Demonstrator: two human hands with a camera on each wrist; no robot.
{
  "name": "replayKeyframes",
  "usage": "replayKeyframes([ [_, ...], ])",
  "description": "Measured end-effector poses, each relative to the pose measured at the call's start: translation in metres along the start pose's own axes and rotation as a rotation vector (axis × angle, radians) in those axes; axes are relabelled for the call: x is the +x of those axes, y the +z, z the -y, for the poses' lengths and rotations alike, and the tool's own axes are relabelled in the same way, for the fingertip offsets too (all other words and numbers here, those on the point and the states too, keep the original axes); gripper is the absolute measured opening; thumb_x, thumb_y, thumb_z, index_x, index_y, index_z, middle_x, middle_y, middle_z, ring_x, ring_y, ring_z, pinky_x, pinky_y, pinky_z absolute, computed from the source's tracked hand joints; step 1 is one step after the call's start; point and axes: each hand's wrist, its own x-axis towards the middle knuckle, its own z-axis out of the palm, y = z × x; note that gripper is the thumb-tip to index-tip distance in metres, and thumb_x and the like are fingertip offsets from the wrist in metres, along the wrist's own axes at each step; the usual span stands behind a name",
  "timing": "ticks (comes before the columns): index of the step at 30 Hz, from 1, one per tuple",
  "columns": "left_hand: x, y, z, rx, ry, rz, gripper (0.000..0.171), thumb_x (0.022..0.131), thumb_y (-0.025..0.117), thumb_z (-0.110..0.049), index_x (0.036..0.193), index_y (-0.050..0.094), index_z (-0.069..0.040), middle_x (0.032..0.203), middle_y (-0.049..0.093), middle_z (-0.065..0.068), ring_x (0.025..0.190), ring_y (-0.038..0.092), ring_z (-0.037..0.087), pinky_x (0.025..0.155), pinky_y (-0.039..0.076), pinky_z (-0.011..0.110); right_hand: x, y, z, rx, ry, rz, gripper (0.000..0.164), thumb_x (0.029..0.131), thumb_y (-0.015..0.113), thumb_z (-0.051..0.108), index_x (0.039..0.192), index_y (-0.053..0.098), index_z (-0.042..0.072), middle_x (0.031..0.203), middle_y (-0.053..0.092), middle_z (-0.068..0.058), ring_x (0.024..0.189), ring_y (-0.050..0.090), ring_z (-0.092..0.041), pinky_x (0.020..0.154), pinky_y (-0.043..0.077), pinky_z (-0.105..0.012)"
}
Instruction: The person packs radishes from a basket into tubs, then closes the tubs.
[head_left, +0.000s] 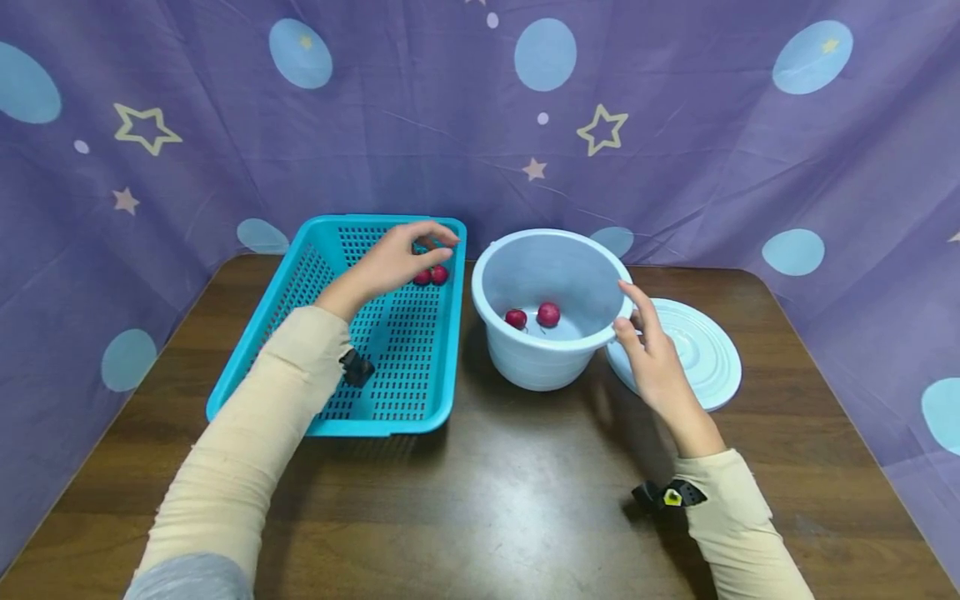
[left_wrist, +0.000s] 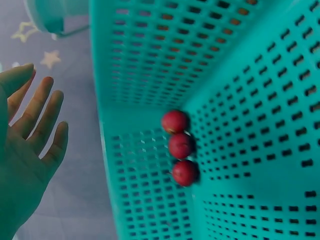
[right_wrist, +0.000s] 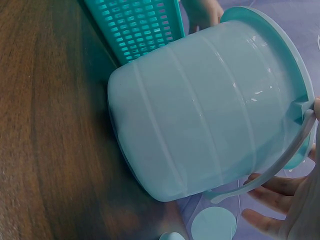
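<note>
My left hand [head_left: 400, 260] is above the far right corner of a turquoise perforated basket [head_left: 442, 358], holding nothing, its fingers spread in the left wrist view. Three small red radishes [left_wrist: 181, 145] lie in a row on the basket floor; the hand partly hides them in the head view. My right hand [head_left: 651, 354] holds the rim of a pale blue bucket [head_left: 540, 362] at its right side, thumb and forefinger at the edge. Inside the bucket sit two more radishes, one radish [head_left: 548, 314] right of the other. The bucket's curved handle [right_wrist: 280, 165] hangs beside the right fingers.
A round pale blue lid [head_left: 701, 350] lies on the wooden table [head_left: 495, 508], right of the bucket and partly behind the right hand. The basket stands left of the bucket, with a narrow gap between. A purple patterned curtain [head_left: 420, 117] closes off the back and sides.
</note>
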Motion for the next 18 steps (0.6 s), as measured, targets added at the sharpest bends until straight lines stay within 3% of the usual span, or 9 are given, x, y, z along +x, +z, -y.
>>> replayKeyframes([
  [10,0.011,0.0,0.033,-0.004,-0.048,-0.05,0.034,0.101,0.059,-0.029,0.13,0.062,-0.012,0.131,0.059,0.005,0.12,0.051,0.023,0.099,0.041,0.047,0.001,-0.001,0.0,0.008,0.002,0.004,0.052,0.107,0.042,0.035,0.156,0.027,0.028,0.132,0.055,-0.029,0.118,0.055,-0.04,0.102,0.038,-0.058],
  [18,0.013,-0.004,0.057,0.032,-0.138,-0.072,0.037,0.102,0.057,-0.026,0.134,0.059,-0.008,0.136,0.055,0.009,0.121,0.048,0.028,0.096,0.041,0.05,0.001,-0.001,0.0,0.016,0.003,0.006,0.052,0.107,0.042,0.035,0.156,0.027,0.027,0.132,0.055,-0.028,0.117,0.055,-0.04,0.102,0.038,-0.058],
])
